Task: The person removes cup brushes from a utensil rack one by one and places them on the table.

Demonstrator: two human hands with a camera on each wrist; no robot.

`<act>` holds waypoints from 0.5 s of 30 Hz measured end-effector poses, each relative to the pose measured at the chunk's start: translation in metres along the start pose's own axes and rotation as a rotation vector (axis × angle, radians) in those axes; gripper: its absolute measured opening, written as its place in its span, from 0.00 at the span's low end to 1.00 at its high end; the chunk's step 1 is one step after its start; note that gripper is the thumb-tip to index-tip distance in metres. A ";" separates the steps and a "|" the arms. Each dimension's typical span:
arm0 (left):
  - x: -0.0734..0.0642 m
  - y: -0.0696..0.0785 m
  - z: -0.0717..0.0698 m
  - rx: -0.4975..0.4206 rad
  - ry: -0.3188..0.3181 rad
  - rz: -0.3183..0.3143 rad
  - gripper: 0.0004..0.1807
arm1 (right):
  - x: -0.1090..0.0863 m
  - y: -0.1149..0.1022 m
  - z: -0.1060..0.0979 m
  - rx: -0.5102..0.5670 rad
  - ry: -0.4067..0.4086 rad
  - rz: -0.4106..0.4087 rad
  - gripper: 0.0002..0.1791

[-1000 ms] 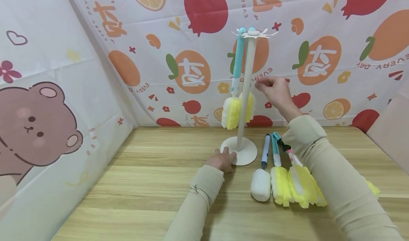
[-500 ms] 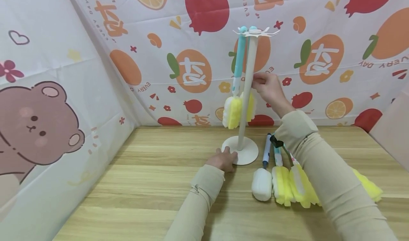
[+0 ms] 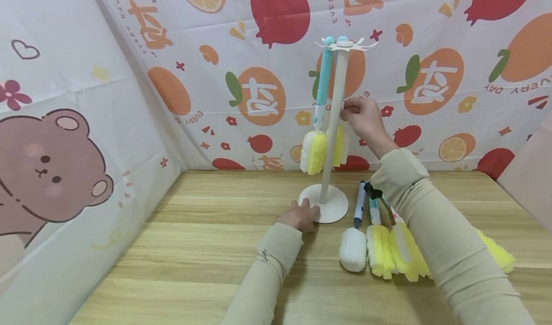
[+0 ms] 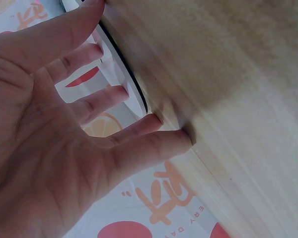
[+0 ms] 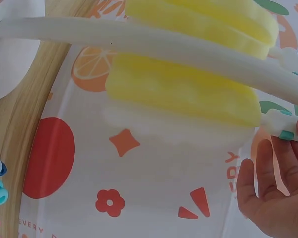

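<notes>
A white stand (image 3: 338,99) with a round base (image 3: 334,210) and a crown of hooks stands upright. My left hand (image 3: 300,215) rests at the base's left side with fingers spread; in the left wrist view, some fingertips meet the base and others touch the tabletop. Two teal-handled sponge brushes hang from the hooks. The front brush (image 3: 316,147) hangs left of the pole. Partly hidden behind the pole is the rear brush (image 3: 340,147), whose white lower handle (image 5: 280,121) my right hand (image 3: 364,119) pinches between thumb and fingers.
Right of the base lie a white sponge brush (image 3: 352,248) and several yellow-and-white sponge brushes (image 3: 381,253), partly covered by my right sleeve. A printed cloth (image 3: 258,28) hangs behind the wooden table (image 3: 194,248), another cloth at the left.
My right hand has moved left, from beside the stand onto the rear brush's handle. That brush has shifted slightly right. The left hand stays at the base.
</notes>
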State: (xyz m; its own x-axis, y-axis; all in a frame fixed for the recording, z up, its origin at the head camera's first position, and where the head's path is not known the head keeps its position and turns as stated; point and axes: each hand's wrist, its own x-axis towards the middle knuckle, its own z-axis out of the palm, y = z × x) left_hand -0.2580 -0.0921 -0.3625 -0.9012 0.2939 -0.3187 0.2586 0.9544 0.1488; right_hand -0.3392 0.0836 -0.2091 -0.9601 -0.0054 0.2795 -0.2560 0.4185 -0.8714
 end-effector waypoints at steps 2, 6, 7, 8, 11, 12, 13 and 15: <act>0.000 0.000 0.000 0.000 0.000 -0.001 0.14 | -0.001 -0.001 -0.001 -0.013 0.008 0.000 0.19; 0.000 0.000 0.000 -0.002 0.000 0.002 0.13 | -0.003 -0.004 -0.004 -0.047 0.038 -0.002 0.19; 0.000 0.000 0.000 -0.002 0.000 0.003 0.13 | -0.003 -0.005 -0.005 -0.052 0.044 -0.003 0.19; 0.000 -0.001 0.001 -0.003 0.001 0.004 0.12 | -0.004 -0.006 -0.006 -0.059 0.052 -0.007 0.19; 0.000 0.000 0.001 -0.003 0.002 0.005 0.12 | -0.004 -0.008 -0.009 -0.079 0.075 -0.011 0.18; 0.000 0.000 0.001 -0.004 0.002 0.005 0.13 | -0.004 -0.009 -0.010 -0.085 0.082 -0.013 0.18; 0.000 0.000 0.001 -0.005 0.002 0.004 0.13 | -0.005 -0.009 -0.011 -0.093 0.087 -0.012 0.18; 0.000 0.000 0.001 -0.007 0.001 0.003 0.13 | -0.005 -0.010 -0.012 -0.106 0.095 -0.003 0.17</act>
State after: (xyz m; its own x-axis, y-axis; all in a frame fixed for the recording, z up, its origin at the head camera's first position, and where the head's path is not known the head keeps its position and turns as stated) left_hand -0.2574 -0.0924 -0.3630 -0.9008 0.2964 -0.3172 0.2586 0.9533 0.1562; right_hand -0.3305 0.0905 -0.1965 -0.9430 0.0772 0.3238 -0.2412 0.5119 -0.8245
